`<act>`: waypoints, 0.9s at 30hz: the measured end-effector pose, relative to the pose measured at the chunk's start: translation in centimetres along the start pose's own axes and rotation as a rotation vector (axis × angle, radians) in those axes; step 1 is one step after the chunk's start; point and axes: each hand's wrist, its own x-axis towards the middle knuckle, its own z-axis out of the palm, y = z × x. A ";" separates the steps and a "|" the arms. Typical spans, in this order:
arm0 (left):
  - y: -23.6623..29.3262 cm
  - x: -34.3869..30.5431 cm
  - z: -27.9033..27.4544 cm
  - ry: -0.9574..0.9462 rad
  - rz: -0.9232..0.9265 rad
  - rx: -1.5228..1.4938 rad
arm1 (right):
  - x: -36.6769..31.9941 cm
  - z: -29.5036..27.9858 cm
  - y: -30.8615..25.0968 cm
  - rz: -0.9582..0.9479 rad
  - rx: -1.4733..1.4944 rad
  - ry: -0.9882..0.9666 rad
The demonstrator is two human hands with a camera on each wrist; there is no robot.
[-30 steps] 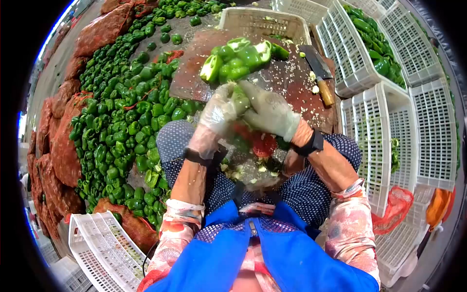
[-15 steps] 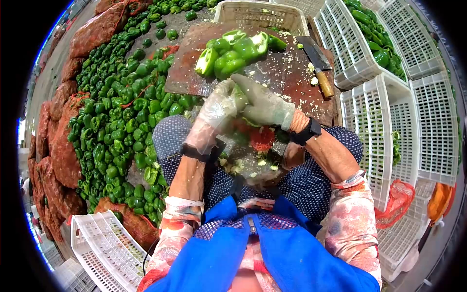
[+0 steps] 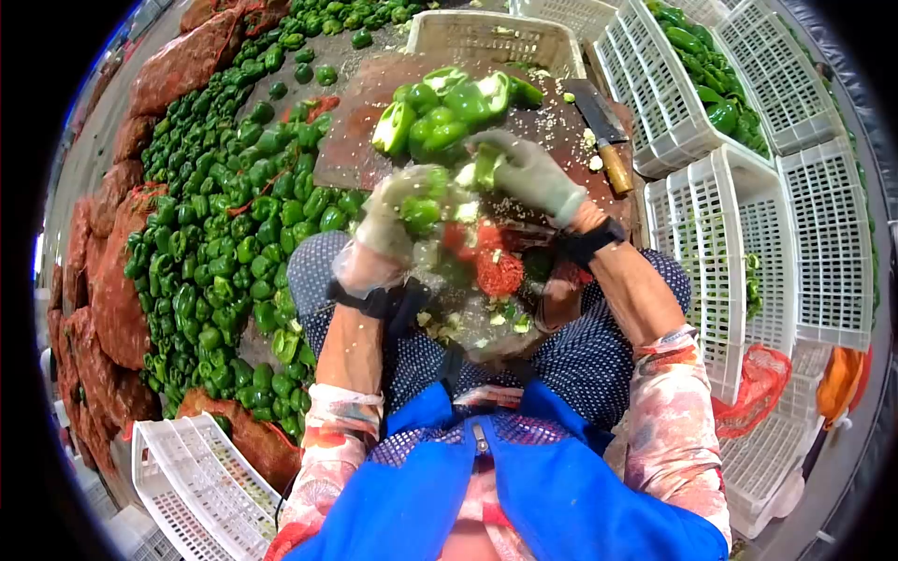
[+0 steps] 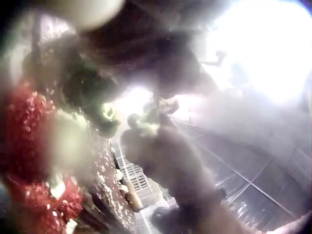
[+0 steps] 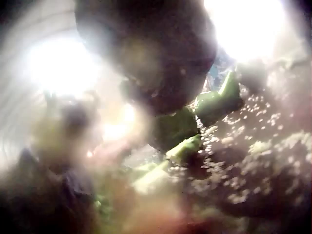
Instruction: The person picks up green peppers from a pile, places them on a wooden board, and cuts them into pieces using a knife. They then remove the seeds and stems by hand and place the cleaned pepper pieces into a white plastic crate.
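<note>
Pepper half (image 3: 421,211), glossy green, in left hand (image 3: 385,224) grip, right hand (image 3: 535,176) grip pinching ragged pepper piece (image 3: 485,168)

Bright daylight fell on a grey concrete floor (image 3: 105,122). A wide heap of green peppers (image 3: 234,215) covered the floor to the left, hemmed in by red mesh sacks (image 3: 112,290). White slatted plastic crates (image 3: 748,262) stood packed together on the right. Another crate (image 3: 187,486) lay at the lower left, and a red net bag (image 3: 762,388) hung beside the right-hand crates.
</note>
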 end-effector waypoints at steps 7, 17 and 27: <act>0.1 0.5 0.1 -0.136 0.046 -0.135 | -2.9 -0.9 -1.0 0.020 1.061 -0.153; -2.0 2.0 1.5 0.090 0.237 0.285 | -1.9 2.5 0.1 0.011 0.244 -0.017; -1.6 2.4 0.1 -0.187 0.049 -0.242 | -2.4 0.7 0.1 -0.054 0.439 0.001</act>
